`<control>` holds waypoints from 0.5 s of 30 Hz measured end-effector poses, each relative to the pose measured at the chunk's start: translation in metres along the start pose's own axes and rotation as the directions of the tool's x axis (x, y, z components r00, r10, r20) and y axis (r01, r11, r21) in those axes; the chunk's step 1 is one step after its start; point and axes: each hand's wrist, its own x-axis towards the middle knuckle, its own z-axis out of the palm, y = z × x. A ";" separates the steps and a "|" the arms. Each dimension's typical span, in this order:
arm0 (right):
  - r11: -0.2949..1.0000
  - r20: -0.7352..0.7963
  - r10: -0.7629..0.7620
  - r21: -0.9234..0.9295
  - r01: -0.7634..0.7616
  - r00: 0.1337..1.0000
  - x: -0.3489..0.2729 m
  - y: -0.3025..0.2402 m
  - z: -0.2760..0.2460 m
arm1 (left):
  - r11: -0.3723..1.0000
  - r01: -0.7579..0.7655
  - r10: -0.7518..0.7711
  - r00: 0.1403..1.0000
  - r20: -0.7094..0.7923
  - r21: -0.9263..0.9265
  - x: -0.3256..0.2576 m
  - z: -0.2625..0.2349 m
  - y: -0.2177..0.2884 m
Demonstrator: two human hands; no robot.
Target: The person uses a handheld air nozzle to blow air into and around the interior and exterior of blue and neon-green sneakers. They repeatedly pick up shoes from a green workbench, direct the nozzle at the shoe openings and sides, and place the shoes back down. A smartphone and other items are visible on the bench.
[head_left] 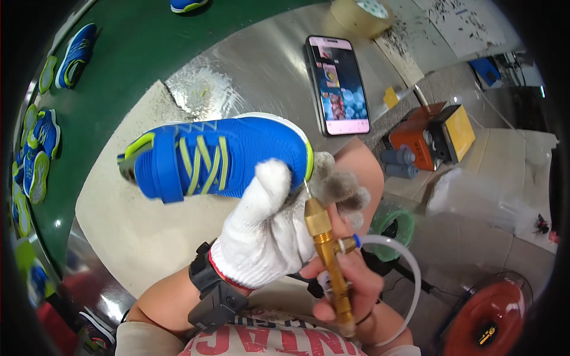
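My left hand, in a white knit glove, grips a blue shoe with yellow-green laces and trim by its toe end, holding it on its side above the work surface. My right hand, bare, holds a brass nozzle tool with a thin needle tip that touches the shoe's toe edge. A white hose loops from the tool's side fitting. A black band sits on my left wrist.
A smartphone with a lit screen lies on the metal table. A tape roll sits at the back. Several blue shoes ride a green belt on the left. An orange box and a red fan stand on the right.
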 end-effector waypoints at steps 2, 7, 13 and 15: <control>0.997 -0.010 -0.055 -0.053 0.054 0.998 -0.003 0.014 0.012 | 0.998 0.017 -0.016 1.000 -0.018 0.058 -0.003 0.000 0.012; 0.994 -0.149 -0.072 0.076 0.084 0.986 0.015 0.025 0.019 | 0.998 -0.061 0.048 0.940 -0.338 -0.028 -0.017 -0.008 0.045; 0.797 -0.204 0.255 0.597 -0.086 0.945 0.082 0.043 0.032 | 0.863 -0.329 0.472 0.796 -0.380 0.384 -0.053 0.001 0.110; 0.747 -0.132 0.283 0.651 -0.132 0.950 0.102 0.051 0.042 | 0.754 -0.374 0.583 0.761 -0.285 0.540 -0.057 -0.005 0.148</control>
